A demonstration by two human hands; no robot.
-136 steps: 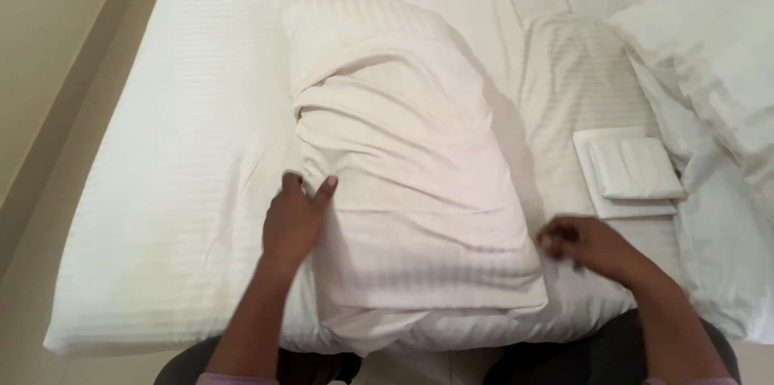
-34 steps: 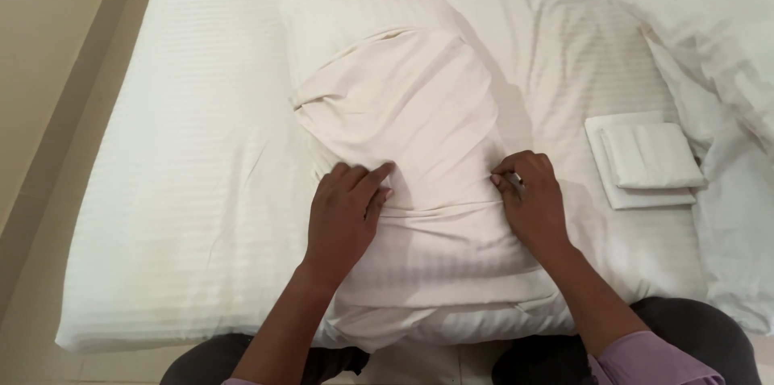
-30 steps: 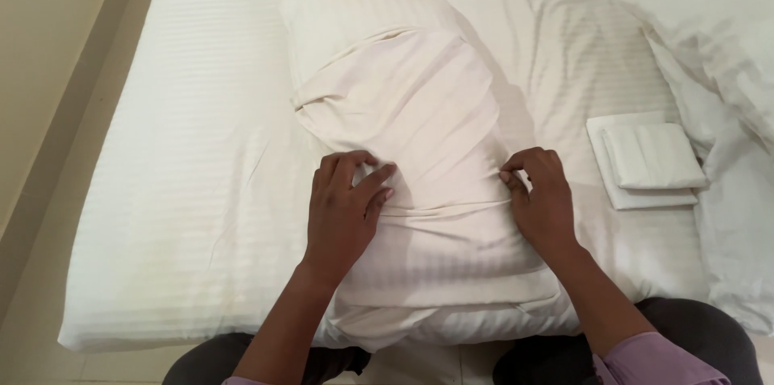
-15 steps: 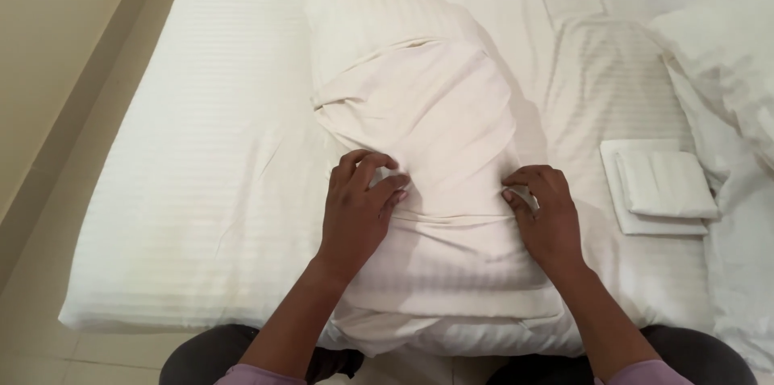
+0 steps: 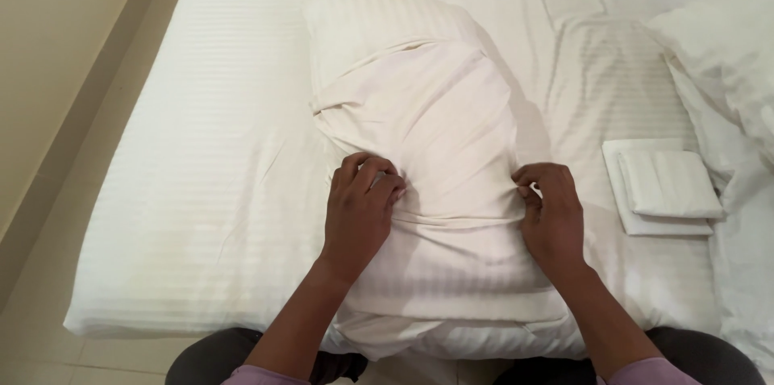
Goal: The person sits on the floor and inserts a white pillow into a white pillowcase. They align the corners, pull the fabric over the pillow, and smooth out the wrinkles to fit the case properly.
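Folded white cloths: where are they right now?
Head view, right side: the folded white cloths lie on the bed, just right of the right hand, left of the pillow.

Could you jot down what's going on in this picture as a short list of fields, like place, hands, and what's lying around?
Place: bed with white striped sheet
Main thing: pillow partly inside a cream pillowcase
Left hand: pinching the pillowcase's left edge
Right hand: pinching the pillowcase's right edge
Beside it: folded white linens on the right
Far right: another pillow
Floor: beige, left of the bed
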